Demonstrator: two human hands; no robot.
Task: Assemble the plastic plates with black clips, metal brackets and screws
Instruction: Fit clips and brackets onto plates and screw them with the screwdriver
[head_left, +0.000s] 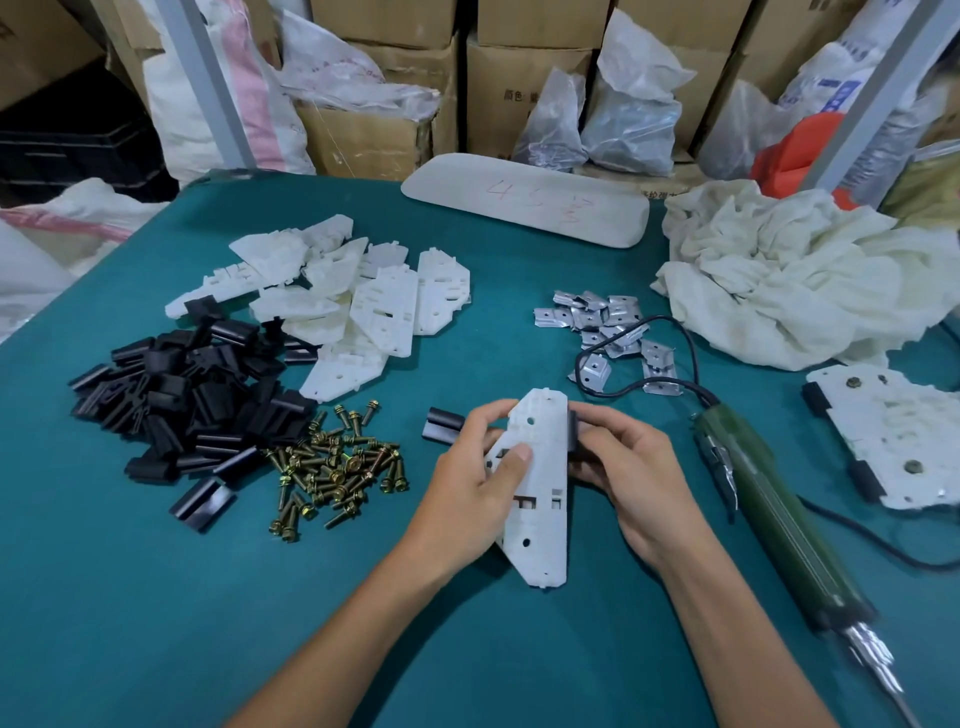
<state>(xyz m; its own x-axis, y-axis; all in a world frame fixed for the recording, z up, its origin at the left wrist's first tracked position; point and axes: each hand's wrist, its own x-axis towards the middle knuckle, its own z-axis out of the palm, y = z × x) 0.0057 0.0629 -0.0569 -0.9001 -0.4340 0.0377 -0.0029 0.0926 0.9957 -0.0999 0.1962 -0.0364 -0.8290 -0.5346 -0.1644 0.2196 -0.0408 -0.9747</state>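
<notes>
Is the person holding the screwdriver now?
No: the screwdriver lies on the table, and the left hand and right hand hold a plate.

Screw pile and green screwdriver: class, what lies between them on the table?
In the head view, the left hand and right hand hold a white plastic plate there; a black clip lies beside the left hand's fingers.

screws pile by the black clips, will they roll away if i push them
The screws lie loose and crisscrossed, so a push would probably scatter them rather than shift one lump. Their wide washered heads suggest short curving rolls, not far. The teal table cover looks matte, likely slowing them.
</notes>
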